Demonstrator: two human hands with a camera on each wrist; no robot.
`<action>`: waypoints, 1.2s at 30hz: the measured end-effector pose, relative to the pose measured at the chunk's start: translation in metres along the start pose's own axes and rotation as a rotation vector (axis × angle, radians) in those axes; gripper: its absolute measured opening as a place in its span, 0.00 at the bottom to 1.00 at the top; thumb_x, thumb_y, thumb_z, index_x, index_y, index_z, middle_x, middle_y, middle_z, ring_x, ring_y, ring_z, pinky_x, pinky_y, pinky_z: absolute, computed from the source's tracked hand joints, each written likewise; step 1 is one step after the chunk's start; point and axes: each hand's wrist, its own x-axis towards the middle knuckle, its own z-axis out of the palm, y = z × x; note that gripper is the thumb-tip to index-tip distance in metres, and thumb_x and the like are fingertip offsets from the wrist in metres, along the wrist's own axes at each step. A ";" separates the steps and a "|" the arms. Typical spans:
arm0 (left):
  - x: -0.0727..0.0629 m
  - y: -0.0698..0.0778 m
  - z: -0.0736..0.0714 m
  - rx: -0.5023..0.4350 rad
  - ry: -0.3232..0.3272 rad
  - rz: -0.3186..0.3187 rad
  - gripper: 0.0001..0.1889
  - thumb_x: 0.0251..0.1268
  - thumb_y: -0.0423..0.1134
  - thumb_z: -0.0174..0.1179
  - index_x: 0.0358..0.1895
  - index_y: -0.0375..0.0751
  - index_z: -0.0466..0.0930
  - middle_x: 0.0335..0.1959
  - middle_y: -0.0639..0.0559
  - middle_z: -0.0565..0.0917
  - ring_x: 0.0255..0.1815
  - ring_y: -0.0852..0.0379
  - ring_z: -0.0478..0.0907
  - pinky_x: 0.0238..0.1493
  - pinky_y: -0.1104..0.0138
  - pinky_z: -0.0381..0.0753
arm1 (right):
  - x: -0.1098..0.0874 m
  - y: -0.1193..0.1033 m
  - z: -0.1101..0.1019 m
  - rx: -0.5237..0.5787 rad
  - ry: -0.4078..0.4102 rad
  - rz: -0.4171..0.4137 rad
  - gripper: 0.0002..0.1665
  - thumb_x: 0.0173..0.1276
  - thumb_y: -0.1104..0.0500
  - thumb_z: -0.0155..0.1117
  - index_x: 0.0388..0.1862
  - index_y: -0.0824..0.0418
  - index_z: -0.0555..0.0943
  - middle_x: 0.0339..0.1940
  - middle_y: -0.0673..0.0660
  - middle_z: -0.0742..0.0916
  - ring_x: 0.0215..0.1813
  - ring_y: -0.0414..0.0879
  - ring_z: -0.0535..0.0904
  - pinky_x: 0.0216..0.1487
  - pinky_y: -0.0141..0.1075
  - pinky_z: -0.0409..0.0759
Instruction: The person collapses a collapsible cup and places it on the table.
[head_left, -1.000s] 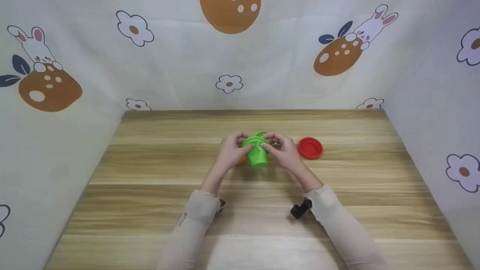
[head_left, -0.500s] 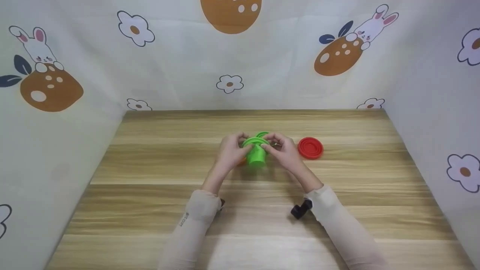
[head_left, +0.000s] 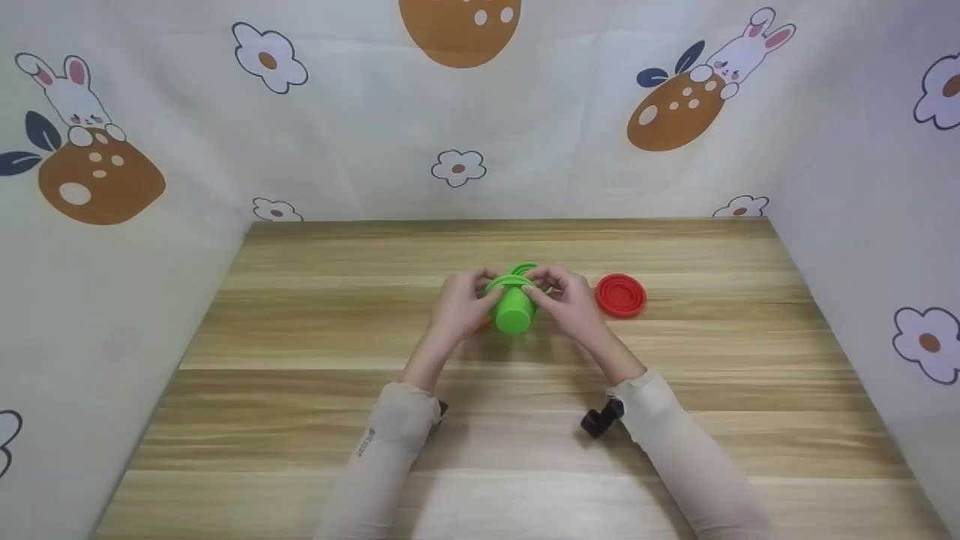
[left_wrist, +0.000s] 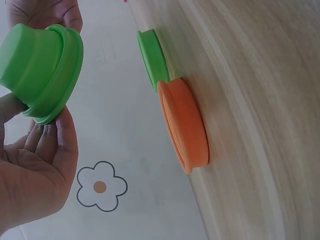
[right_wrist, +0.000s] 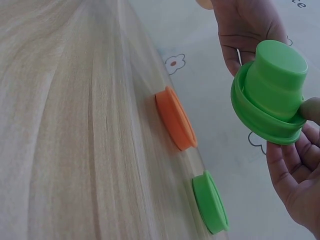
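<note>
Both hands hold a green collapsible cup (head_left: pixel 514 318) up off the table, its flat base tipped towards me. My left hand (head_left: pixel 460 301) pinches the wide rim on the left, with the thumb on the near side and fingers behind. On the right side of the rim, my right hand (head_left: pixel 568 303) grips in the same way. The cup's narrow end stands out from a folded outer ring, as the left wrist view shows the cup (left_wrist: pixel 35 62) side-on. In the right wrist view the base of the cup (right_wrist: pixel 282 56) looks round and smooth.
Beyond the held cup lies a flattened green cup (head_left: pixel 523 267). An orange flattened cup (left_wrist: pixel 187 127) lies mostly hidden behind my left hand in the head view. To the right rests a red flattened cup (head_left: pixel 620 295). A patterned cloth (head_left: pixel 360 135) rises behind the table.
The held cup's dented wall has popped out smooth, and its base has tilted further towards me. Both hands keep nearly the same place and grip.
</note>
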 end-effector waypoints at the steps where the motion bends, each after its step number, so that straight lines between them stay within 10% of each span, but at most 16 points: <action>1: 0.000 0.000 0.000 -0.003 0.002 0.002 0.13 0.70 0.35 0.59 0.53 0.32 0.80 0.53 0.38 0.86 0.54 0.45 0.85 0.58 0.57 0.84 | 0.000 0.000 0.000 0.003 0.000 -0.001 0.11 0.67 0.66 0.66 0.46 0.71 0.82 0.33 0.51 0.86 0.38 0.35 0.80 0.38 0.24 0.82; 36: -0.002 -0.007 -0.005 -0.262 -0.108 0.032 0.13 0.70 0.33 0.59 0.51 0.28 0.77 0.55 0.32 0.84 0.61 0.40 0.81 0.65 0.55 0.79 | -0.001 0.001 -0.003 0.043 -0.027 -0.040 0.13 0.67 0.66 0.67 0.48 0.72 0.82 0.37 0.55 0.85 0.40 0.37 0.79 0.40 0.24 0.81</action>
